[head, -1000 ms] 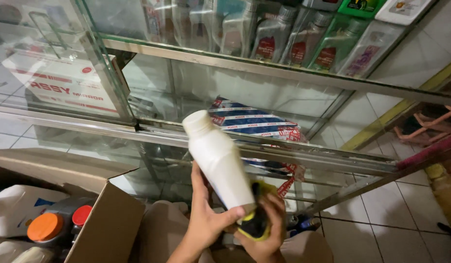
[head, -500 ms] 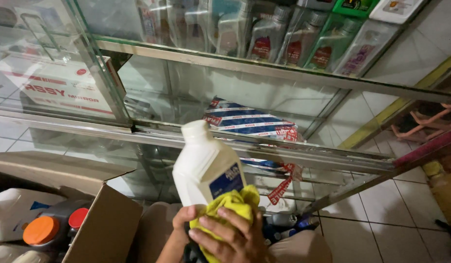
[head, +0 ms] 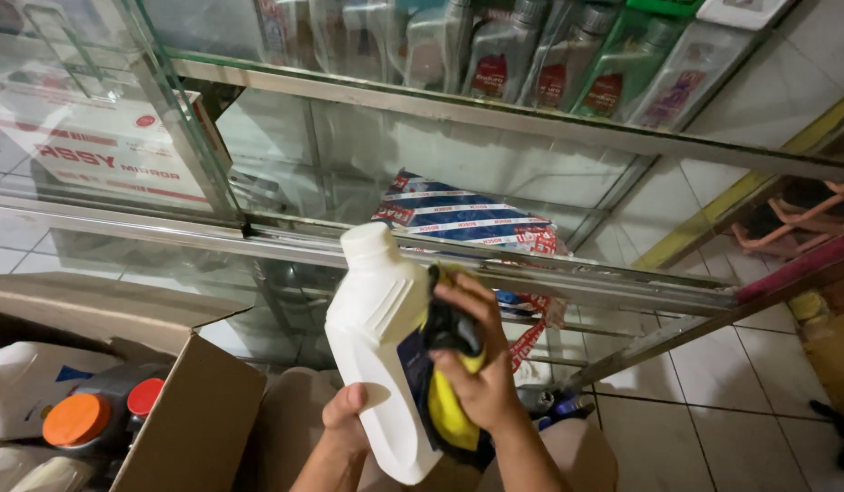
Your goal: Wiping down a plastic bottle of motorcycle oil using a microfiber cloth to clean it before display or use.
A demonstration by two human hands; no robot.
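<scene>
White plastic bottle [head: 378, 351] held up in front of a glass cabinet [head: 285, 164], cap on top, tilted a little to the left. Gripped low down by the left hand [head: 347, 417], thumb on the front, likely to keep it steady. Pressed against its right side by the right hand [head: 472, 360], fingers closed around a yellow and dark cloth [head: 449, 374], probably for rubbing that side. So both hands clamped: left on the bottle, right on the cloth, close together with the bottle between them. Cloth squeezed flat against the bottle and its blue label.

Down on the left, an open brown cardboard box [head: 180, 401] with more bottles inside, one with an orange cap [head: 76, 419]. Behind the glass, grey bottles [head: 531, 59] in a row on the top shelf, and a blue striped packet [head: 463, 219] lower down. Pale floor tiles [head: 714, 428] on the right.
</scene>
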